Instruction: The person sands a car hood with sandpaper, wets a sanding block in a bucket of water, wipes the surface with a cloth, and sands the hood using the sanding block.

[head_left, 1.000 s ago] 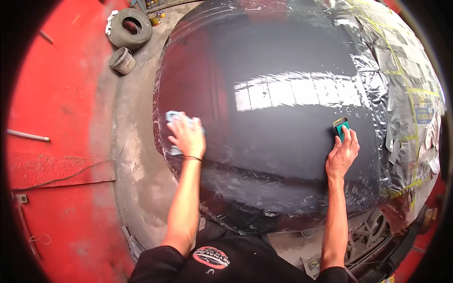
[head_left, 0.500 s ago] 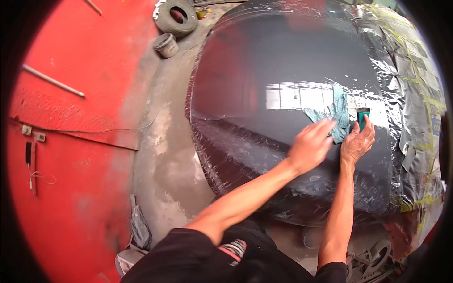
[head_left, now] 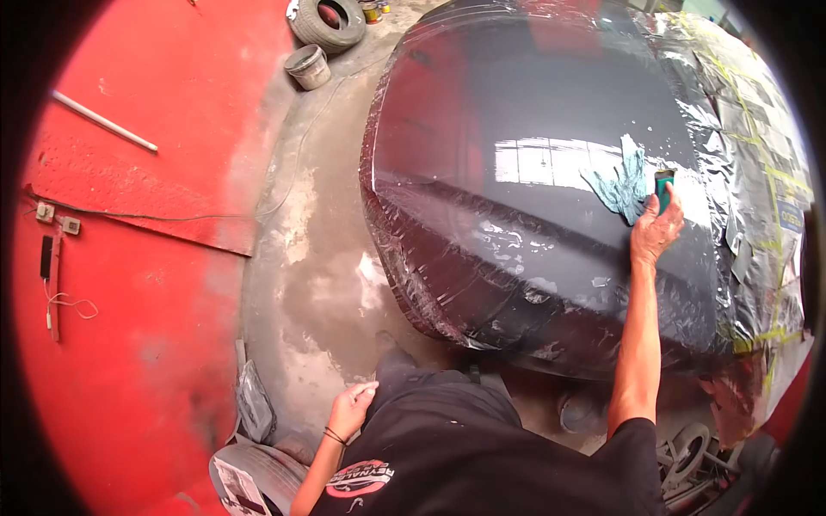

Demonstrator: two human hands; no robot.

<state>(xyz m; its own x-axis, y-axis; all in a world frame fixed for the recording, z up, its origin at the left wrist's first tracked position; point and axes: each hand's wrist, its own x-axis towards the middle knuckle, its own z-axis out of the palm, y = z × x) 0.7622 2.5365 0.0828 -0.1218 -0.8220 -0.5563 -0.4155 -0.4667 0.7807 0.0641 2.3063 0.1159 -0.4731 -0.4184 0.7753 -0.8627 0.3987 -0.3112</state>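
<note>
Green block [head_left: 663, 183] seems partly hidden by right hand [head_left: 656, 230].

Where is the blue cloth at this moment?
In the head view, the cloth lies right of centre on the car hood, just left of the right hand and its green block.

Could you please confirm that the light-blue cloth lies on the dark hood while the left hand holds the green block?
Not quite: it is the right hand that holds the green block, as the head view shows. The light-blue cloth does lie on the dark hood.
</note>
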